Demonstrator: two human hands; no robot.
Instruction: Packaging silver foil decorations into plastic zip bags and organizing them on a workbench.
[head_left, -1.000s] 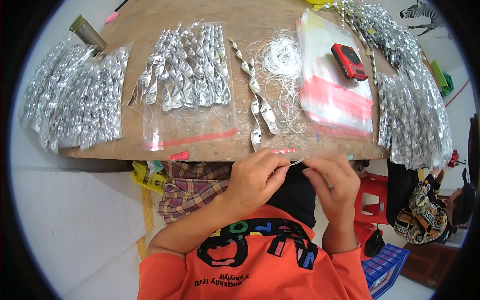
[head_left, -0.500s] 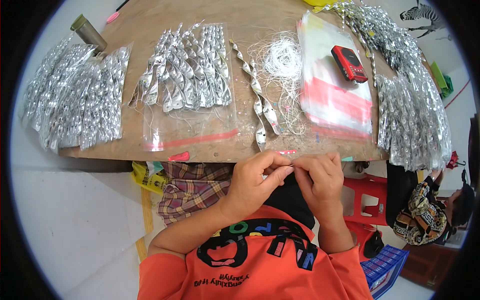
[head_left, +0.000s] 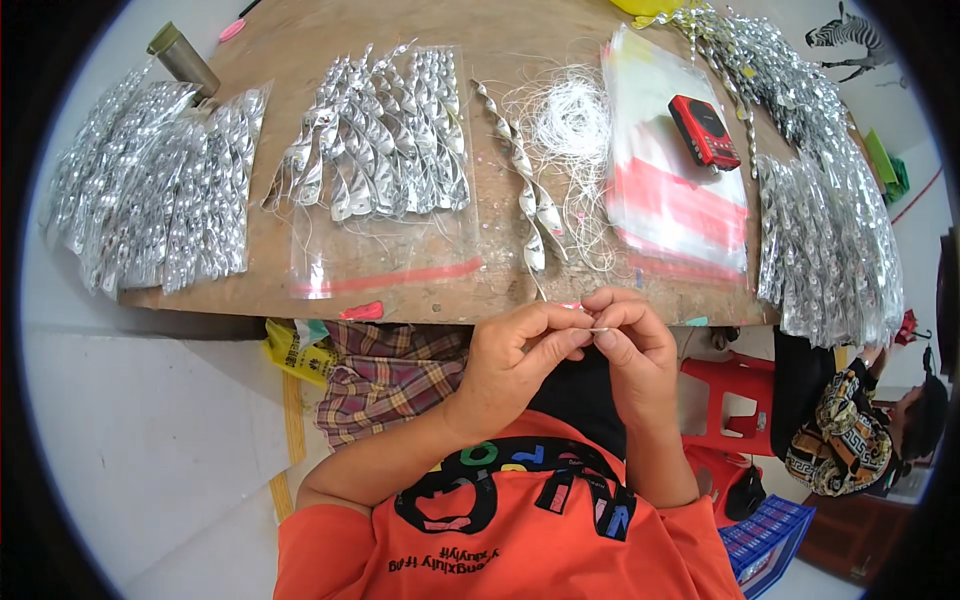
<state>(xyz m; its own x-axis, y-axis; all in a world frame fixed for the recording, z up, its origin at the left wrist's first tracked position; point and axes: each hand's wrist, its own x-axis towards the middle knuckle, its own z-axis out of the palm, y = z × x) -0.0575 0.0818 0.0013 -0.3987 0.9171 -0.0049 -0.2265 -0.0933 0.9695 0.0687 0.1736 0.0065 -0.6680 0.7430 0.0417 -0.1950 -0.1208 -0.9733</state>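
Just off the table's front edge, my left hand (head_left: 522,352) and my right hand (head_left: 634,345) meet, both closed in pinches. A short bit of thin white string (head_left: 599,330) shows between their fingertips. Twisted silver foil strips (head_left: 524,195) lie on the table in front of my hands, the longer one's lower end close to my left fingers. Whether that strip is tied to the string I cannot tell. Beyond lies a tangled heap of white string (head_left: 570,115). To its left, several silver spirals (head_left: 385,140) rest on a clear bag (head_left: 385,262) with a red band.
A stack of clear bags (head_left: 680,225) carries a red radio-like device (head_left: 704,132). Bagged silver spirals (head_left: 160,190) fill the left edge, with a metal cup (head_left: 183,60) behind; more silver spirals (head_left: 825,240) hang over the right edge. Another person (head_left: 850,425) sits beyond a red stool (head_left: 735,400).
My right fingers have lifted and opened out slightly from the left ones, baring the bit of string between them. The view has shifted a little; the things on the table appear unchanged.
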